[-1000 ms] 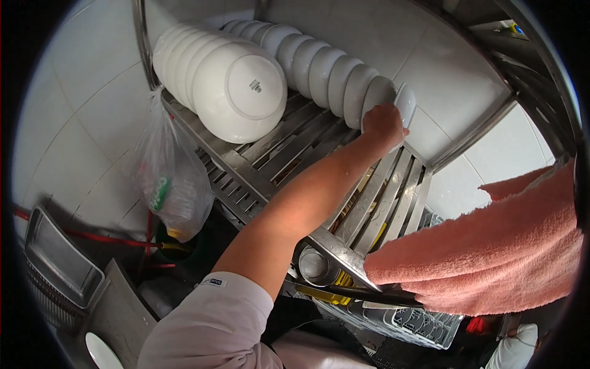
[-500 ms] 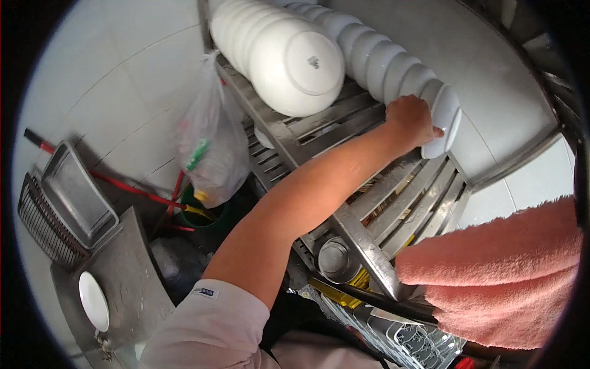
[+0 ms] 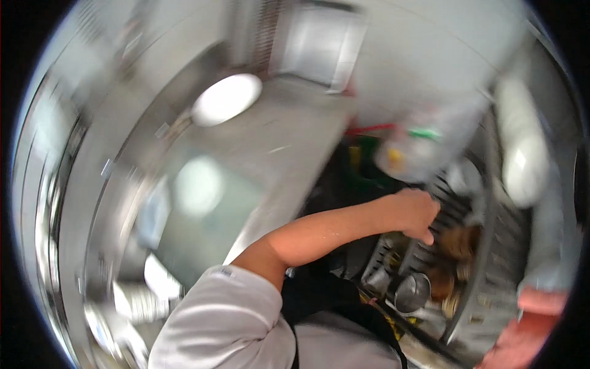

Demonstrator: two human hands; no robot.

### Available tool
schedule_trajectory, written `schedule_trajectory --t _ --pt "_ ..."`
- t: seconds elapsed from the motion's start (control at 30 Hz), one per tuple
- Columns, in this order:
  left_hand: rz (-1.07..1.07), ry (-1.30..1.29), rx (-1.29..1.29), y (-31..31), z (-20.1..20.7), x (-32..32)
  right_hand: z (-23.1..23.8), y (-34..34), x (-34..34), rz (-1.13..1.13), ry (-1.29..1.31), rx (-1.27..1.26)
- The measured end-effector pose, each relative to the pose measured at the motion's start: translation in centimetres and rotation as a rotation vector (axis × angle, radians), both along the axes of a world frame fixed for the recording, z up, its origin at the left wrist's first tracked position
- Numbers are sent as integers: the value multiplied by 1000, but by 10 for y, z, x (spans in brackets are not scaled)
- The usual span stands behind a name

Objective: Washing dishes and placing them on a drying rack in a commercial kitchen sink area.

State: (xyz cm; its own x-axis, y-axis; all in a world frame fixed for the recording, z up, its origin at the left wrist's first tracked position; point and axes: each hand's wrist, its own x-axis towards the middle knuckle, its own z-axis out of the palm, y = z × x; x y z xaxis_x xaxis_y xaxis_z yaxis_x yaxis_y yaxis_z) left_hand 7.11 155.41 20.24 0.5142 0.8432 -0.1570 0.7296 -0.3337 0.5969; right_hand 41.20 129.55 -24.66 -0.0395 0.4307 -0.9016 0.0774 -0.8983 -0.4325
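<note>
One hand, the left (image 3: 416, 212), hangs curled beside the slatted metal rack (image 3: 452, 206); blur hides whether its grip pinches anything.

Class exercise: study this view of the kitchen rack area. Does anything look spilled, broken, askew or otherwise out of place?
Nothing clearly stands out, though motion blur hides detail. The left hand is at the slatted metal rack, white bowls sit in a row on it, and a white plate lies flat on the steel counter.
</note>
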Motion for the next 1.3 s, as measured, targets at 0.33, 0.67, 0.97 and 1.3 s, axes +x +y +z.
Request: schedule_trajectory --t 0.33,0.67,0.97,1.3 --pt "977 -314 -64 -373 -117 -232 176 166 -260 153 409 870" --pt "1915 -937 -20 -498 -187 -267 190 48 -666 1306 219 773" --pt "2089 -2199 697 -545 -234 -332 218 -129 -756 1260 1005 -600" --pt "2349 -2000 1324 -747 -206 -359 292 -321 -748 1575 1069 -453"
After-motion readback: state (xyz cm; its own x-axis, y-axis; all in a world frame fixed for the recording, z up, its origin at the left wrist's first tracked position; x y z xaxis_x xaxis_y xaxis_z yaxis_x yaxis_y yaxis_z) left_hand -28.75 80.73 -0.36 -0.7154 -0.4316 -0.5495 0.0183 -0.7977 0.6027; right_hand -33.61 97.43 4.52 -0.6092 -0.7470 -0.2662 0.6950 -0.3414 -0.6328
